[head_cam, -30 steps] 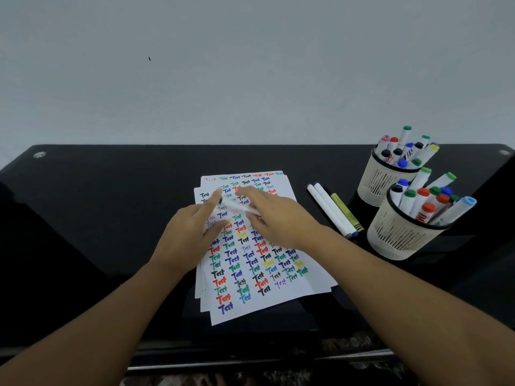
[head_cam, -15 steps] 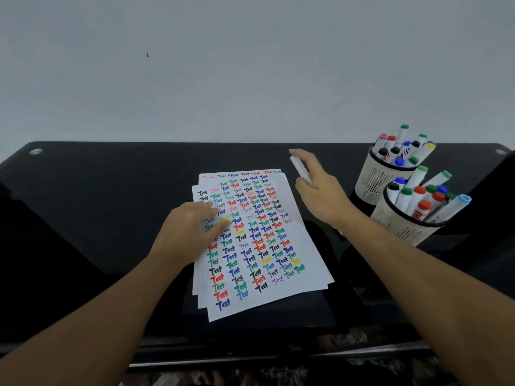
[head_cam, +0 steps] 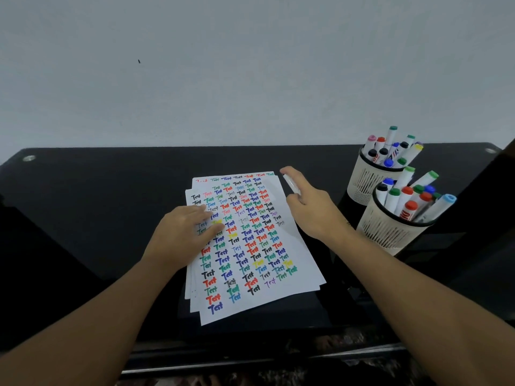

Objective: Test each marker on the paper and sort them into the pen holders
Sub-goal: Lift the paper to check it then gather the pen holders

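Note:
A stack of white paper (head_cam: 303, 263) covered with coloured "Test" words lies in the middle of the black table. My left hand (head_cam: 184, 235) rests flat on its left side, fingers spread. My right hand (head_cam: 312, 207) hovers at the paper's upper right corner and holds a white marker (head_cam: 290, 184) between thumb and fingers. Two cream pen holders stand at the right: the far one (head_cam: 367, 179) and the near one (head_cam: 390, 232), both full of capped markers. The markers that lay beside the paper are hidden behind my right hand.
The black glass table (head_cam: 97, 204) runs across the view, with a pale wall behind it. Metal fittings sit at its far corners (head_cam: 29, 158). A dark object (head_cam: 501, 168) rises at the right edge behind the holders.
My right hand lifted the white marker off the paper's middle and carried it right to the upper right corner. My left hand let go of the marker and stayed flat on the paper.

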